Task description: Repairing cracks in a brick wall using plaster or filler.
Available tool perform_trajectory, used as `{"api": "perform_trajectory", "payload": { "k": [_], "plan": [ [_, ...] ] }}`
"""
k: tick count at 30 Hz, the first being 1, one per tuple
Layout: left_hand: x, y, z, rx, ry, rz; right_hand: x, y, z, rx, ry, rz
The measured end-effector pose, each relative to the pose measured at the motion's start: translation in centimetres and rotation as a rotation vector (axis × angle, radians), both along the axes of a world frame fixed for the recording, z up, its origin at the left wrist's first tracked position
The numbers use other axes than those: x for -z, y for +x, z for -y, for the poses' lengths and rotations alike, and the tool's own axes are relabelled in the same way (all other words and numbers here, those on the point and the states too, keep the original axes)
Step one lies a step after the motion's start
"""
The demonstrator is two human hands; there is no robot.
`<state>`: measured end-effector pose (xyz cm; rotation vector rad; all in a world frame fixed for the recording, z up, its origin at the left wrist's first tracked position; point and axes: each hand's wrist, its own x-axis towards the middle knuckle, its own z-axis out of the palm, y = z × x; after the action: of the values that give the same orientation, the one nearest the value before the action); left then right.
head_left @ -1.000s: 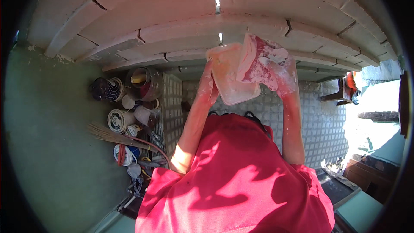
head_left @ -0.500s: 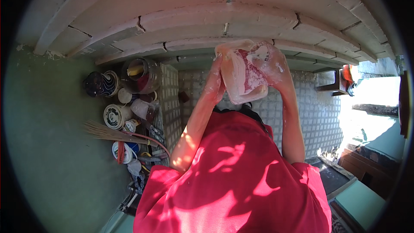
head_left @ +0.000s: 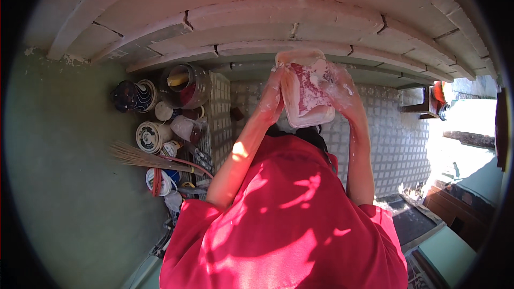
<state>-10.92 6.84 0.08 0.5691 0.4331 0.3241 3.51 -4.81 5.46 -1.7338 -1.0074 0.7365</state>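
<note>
A pale rectangular plastic tub (head_left: 311,121) with rounded corners is held up in front of my chest. White paste (head_left: 292,93) coats its inner left side, and patches of white smear a pinkish-red surface (head_left: 309,86) inside. Gripping the tub's left wall is my left hand (head_left: 272,96), its fingers mostly hidden behind it. My right hand (head_left: 344,92), streaked with white paste, reaches over the right side with its fingers bent into the tub. A small dark spot shows by those fingers, but what they hold cannot be made out.
A pink-and-green wall with jutting ledges (head_left: 289,18) rises ahead. Along the left stand a clear round container (head_left: 201,88), a paint bucket (head_left: 151,136), a straw broom (head_left: 142,158) and a hose. A dark wooden bench (head_left: 423,104) is at the right, above tiled floor (head_left: 388,139).
The tub has turned slightly and sits straighter between my hands. My right fingers have shifted a little within it. The whole view has moved slightly, so the surroundings appear farther right.
</note>
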Motion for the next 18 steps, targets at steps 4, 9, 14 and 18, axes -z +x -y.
{"api": "perform_trajectory", "payload": {
  "k": [4,9,14,18],
  "plan": [
    [-0.2,-0.5,-0.3,0.023,-0.002,-0.010,-0.7,-1.2,-0.2,0.036,0.046,-0.103],
    [-0.4,-0.8,-0.6,0.088,0.015,-0.063,0.1,-2.1,0.3,0.158,0.118,-0.320],
    [-0.2,-0.4,-0.6,0.069,0.025,-0.105,-0.4,-1.0,0.1,0.097,0.109,-0.377],
    [-0.8,-0.2,-0.8,0.096,0.006,-0.029,-3.3,-1.8,0.4,0.134,-0.006,0.002]
  ]
}}
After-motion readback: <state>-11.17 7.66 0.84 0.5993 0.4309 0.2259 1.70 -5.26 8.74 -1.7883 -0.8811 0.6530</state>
